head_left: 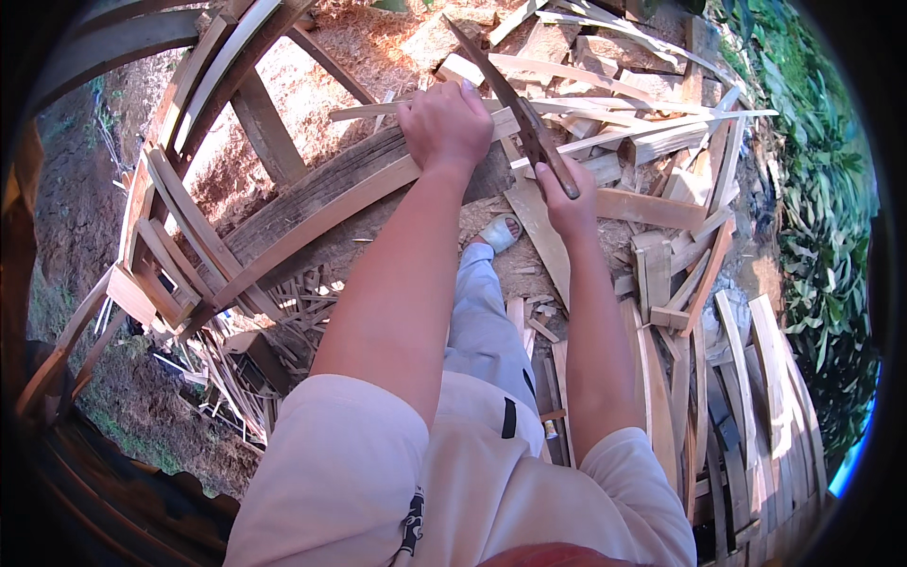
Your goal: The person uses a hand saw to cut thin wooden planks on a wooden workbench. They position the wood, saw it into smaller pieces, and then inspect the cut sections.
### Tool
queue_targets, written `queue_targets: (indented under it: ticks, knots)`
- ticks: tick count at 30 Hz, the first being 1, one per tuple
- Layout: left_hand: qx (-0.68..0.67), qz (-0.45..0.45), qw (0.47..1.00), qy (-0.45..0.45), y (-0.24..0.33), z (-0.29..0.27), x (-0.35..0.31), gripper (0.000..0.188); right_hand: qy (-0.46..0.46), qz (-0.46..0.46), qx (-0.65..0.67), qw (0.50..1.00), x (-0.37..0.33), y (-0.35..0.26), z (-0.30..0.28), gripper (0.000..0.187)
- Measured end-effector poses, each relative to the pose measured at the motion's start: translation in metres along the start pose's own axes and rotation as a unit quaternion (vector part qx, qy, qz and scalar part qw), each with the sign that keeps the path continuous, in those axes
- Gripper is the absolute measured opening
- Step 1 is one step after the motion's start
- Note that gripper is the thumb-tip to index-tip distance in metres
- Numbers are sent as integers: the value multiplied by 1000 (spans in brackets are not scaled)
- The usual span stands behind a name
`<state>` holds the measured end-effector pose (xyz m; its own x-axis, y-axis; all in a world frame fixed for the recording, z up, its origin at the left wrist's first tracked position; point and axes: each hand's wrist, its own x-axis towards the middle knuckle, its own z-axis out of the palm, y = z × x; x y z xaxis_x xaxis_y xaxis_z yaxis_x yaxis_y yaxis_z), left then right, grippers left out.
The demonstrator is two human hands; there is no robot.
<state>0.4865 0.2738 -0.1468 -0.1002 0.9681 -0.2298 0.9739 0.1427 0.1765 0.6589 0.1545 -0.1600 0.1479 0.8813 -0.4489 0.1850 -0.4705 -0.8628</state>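
My left hand (pixel 446 125) presses down on a long curved wooden plank (pixel 312 203) that runs from the lower left up to the middle. My right hand (pixel 567 200) grips the handle of a long dark blade (pixel 496 80), like a machete, which points up and to the left over the plank's far end. The blade's tip lies above my left hand. A thin pale wooden strip (pixel 586 106) lies across the pile just behind both hands.
Curved wooden frames (pixel 189 113) stand at the left. Offcuts and slats (pixel 680 255) are heaped at the right, with sawdust (pixel 387 47) beyond. My foot in a sandal (pixel 498 231) rests under the plank. Green plants (pixel 822 170) border the right edge.
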Motion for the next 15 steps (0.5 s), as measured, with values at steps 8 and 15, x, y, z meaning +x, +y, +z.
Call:
queue_targets:
  ticks: [8,15]
  knots:
    - [5,-10,1000,-9,2,-1,-4,40,4,89,-43,995,-98,74,-38,28]
    - [-3,-9,1000,12,0,3,-4,40,59,255,421,869,-126,80,-29,28]
